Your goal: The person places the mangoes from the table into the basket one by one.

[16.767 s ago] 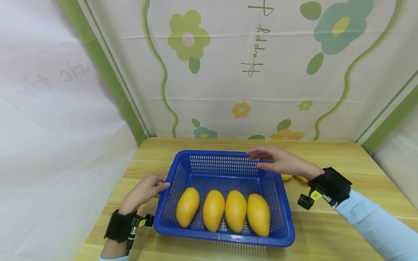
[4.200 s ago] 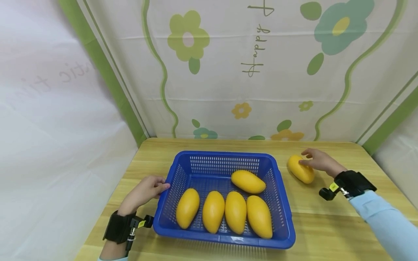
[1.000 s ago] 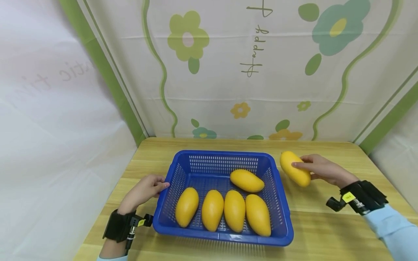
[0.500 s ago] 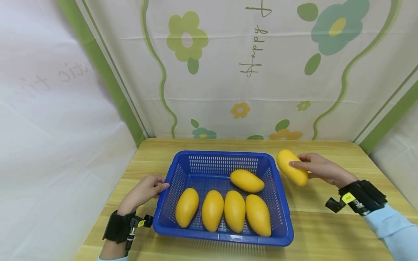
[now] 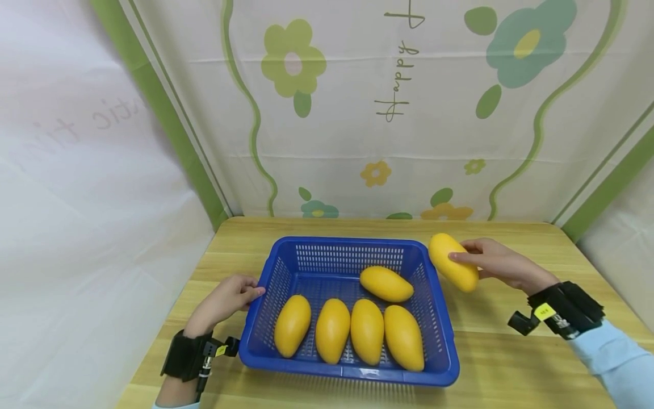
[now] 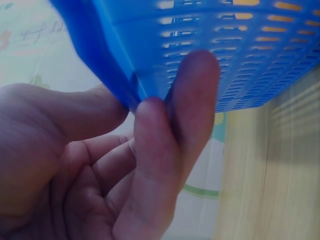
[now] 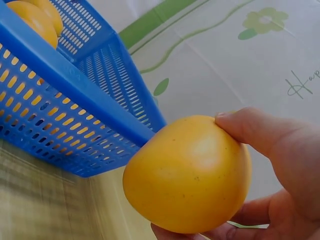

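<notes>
A blue plastic basket (image 5: 349,375) with slotted sides stands mid-table. Across its front lie several yellow mangoes in a row, among them a mango (image 5: 293,326) at the left end; another mango (image 5: 386,284) lies crosswise behind them at the right. My left hand (image 5: 228,301) pinches the basket's left rim between thumb and fingers, as the left wrist view shows up close. Just right of the basket, my right hand (image 5: 503,264) holds a mango (image 7: 187,175) above the table, thumb on one side and fingers beneath. In the head view this mango's left end overlaps the basket's back right corner.
The basket sits on a light wooden table (image 5: 511,352). A flower-printed cloth (image 5: 337,130) hangs behind the table's back edge. A white cloth (image 5: 92,227) covers the left side, and another hangs at the right.
Earlier, a mango was added at the basket's back right. My right hand then took another from the table and has drifted left with it to the basket. My left hand stays on the rim.
</notes>
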Action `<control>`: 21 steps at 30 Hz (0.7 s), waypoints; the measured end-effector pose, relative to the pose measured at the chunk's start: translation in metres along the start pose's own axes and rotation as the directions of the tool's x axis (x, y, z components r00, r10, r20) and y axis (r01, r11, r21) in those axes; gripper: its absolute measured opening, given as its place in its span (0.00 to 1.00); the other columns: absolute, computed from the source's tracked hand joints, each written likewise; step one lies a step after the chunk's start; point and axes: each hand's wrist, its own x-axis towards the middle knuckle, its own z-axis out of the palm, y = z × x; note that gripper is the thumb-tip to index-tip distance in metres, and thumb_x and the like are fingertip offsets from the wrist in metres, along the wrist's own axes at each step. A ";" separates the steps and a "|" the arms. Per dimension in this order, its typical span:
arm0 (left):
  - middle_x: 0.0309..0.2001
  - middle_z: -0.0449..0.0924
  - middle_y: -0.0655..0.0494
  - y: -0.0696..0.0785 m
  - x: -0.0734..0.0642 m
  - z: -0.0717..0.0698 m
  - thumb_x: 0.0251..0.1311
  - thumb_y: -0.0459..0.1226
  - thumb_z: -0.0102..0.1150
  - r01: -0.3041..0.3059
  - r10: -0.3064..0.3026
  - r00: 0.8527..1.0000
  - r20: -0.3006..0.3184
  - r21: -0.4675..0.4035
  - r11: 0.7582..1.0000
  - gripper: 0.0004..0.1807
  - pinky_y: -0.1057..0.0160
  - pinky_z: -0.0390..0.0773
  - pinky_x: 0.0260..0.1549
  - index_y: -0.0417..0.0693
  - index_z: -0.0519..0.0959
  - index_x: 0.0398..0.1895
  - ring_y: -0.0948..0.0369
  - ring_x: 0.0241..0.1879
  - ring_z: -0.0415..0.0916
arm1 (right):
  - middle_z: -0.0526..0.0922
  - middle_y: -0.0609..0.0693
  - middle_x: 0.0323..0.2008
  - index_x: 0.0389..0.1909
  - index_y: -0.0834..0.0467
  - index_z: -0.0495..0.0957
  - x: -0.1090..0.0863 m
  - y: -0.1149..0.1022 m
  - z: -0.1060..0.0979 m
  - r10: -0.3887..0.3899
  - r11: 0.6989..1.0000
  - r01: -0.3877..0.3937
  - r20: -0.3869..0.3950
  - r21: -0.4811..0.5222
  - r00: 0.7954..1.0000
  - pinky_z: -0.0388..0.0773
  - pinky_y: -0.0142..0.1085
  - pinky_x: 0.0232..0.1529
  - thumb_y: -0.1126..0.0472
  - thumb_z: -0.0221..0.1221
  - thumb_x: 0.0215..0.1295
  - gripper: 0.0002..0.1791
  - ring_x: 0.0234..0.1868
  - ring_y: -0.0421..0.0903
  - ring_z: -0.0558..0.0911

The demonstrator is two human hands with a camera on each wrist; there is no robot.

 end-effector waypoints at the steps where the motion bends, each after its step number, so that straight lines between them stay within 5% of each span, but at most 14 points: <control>1: 0.27 0.80 0.55 0.000 0.000 0.000 0.74 0.40 0.52 -0.001 0.001 1.000 0.002 -0.002 1.000 0.13 0.57 0.86 0.39 0.39 0.80 0.36 0.60 0.31 0.80 | 0.77 0.65 0.56 0.71 0.76 0.54 0.000 -0.001 0.000 -0.001 1.000 0.001 0.000 -0.001 1.000 0.85 0.46 0.50 0.46 0.53 0.75 0.42 0.48 0.48 0.81; 21: 0.24 0.75 0.56 0.001 -0.001 0.001 0.74 0.39 0.52 -0.007 0.007 1.000 -0.010 0.009 1.000 0.14 0.52 0.85 0.40 0.40 0.78 0.31 0.60 0.29 0.78 | 0.69 0.72 0.64 0.72 0.76 0.51 -0.005 -0.019 0.007 -0.027 0.998 0.026 -0.011 -0.062 1.000 0.85 0.45 0.51 0.44 0.53 0.74 0.45 0.54 0.51 0.79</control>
